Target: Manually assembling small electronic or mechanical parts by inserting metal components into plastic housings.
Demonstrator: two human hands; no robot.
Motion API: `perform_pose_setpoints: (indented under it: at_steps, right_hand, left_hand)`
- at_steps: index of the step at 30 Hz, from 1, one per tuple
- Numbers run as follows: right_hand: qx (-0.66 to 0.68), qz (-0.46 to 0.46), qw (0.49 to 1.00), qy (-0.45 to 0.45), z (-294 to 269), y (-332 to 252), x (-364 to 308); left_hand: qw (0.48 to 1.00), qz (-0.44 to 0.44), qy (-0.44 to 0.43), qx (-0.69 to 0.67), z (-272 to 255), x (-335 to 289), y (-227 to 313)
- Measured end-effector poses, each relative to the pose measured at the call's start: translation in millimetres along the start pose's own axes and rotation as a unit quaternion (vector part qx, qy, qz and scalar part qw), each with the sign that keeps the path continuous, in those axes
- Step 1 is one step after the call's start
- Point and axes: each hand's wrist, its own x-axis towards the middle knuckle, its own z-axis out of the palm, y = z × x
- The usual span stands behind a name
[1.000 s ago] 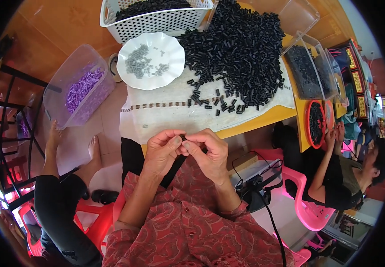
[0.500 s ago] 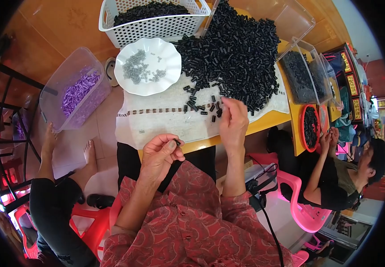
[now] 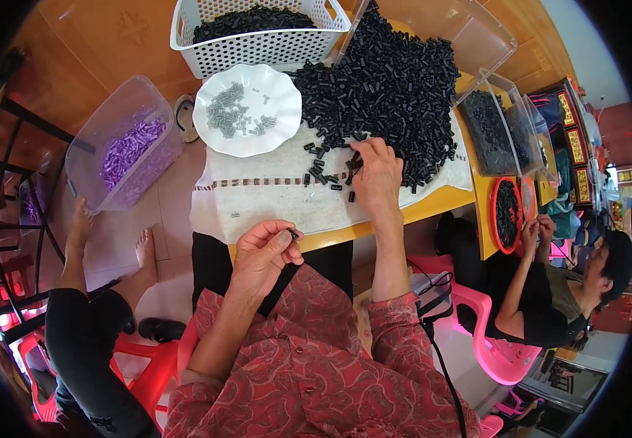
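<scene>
My left hand (image 3: pixel 265 252) is above the near edge of the cloth, its thumb and fingers pinching a small black cylindrical piece (image 3: pixel 293 234). At the near edge of a large heap of similar black pieces (image 3: pixel 389 87), my right hand (image 3: pixel 379 179) reaches down with its fingers curled among the loose ones. What lies between those fingertips is hard to make out. Several loose black pieces (image 3: pixel 317 166) are scattered left of this hand on the white cloth (image 3: pixel 257 208). A white scalloped plate (image 3: pixel 284 124) holds small clear pieces (image 3: pixel 228 109) to the left of the heap.
Behind the plate stands a white perforated basket (image 3: pixel 265 58) of black pieces. Clear plastic bins (image 3: pixel 487 131) are at the right, near a red round tray (image 3: pixel 497 230). A tub of purple pieces (image 3: pixel 130 150) stands left. A co-worker (image 3: pixel 542 292) sits at right; another person's legs (image 3: pixel 86 343) show left.
My right hand has moved forward and slightly left, its fingers now down at the heap's edge. The left hand stays in place with its black piece.
</scene>
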Motion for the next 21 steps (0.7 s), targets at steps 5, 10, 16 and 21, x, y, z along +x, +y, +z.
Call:
perform_pose_setpoints:
  at_steps: [5, 10, 16, 21]
  right_hand:
    - [0.092, 0.001, 0.995, -0.032, -5.6, 5.8, -6.9]
    - [0.169, 0.043, 0.983, 0.053, -11.7, 17.8, -15.8]
    - [0.133, 0.036, 0.987, 0.087, -12.0, 19.1, -12.2]
    - [0.071, -0.016, 0.995, 0.070, -2.9, 8.8, 1.5]
  left_hand:
    - [1.000, 0.003, 0.000, 0.001, 0.4, -0.2, 1.0]
    - [1.000, 0.001, 0.003, 0.002, 0.8, 0.0, 0.8]
    - [1.000, 0.006, -0.001, 0.006, -0.2, -0.6, -0.3]
    - [1.000, 0.002, -0.017, 0.012, -1.8, -2.3, -1.1]
